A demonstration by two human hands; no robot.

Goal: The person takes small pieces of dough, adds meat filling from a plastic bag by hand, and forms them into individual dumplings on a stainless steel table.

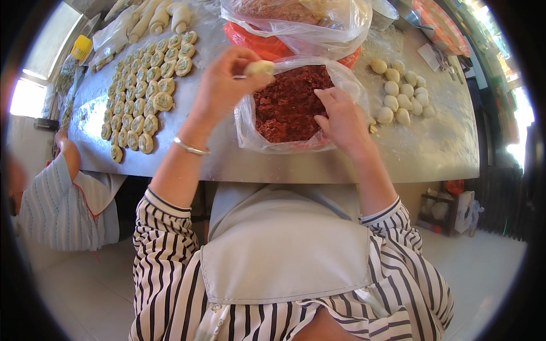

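My left hand (pixel 230 74) is raised over the left rim of a clear plastic bag (pixel 244 134), holding a small pale dough piece (pixel 259 68) between thumb and fingers. Some blur covers this hand. The bag stands wide open on the metal table (pixel 290 166), full of crumbly dark red filling (pixel 290 102). At the bag's right side, my right hand (pixel 341 115) rests with fingertips on the filling, thumb and forefinger apart. Left of the bag lie rows of round dough pieces (pixel 138 104) with greenish centres. To its right sit several plain dough balls (pixel 403 100).
Behind the filling, another clear bag (pixel 294 17) of brownish-pink contents stands with a red bag (pixel 251 40). Dough rolls (pixel 160 19) lie at the far left, near a yellow plastic item (pixel 82 47). A metal bowl (pixel 384 15) is at the back. Another person's arm (pixel 68 155) reaches the table's left edge.
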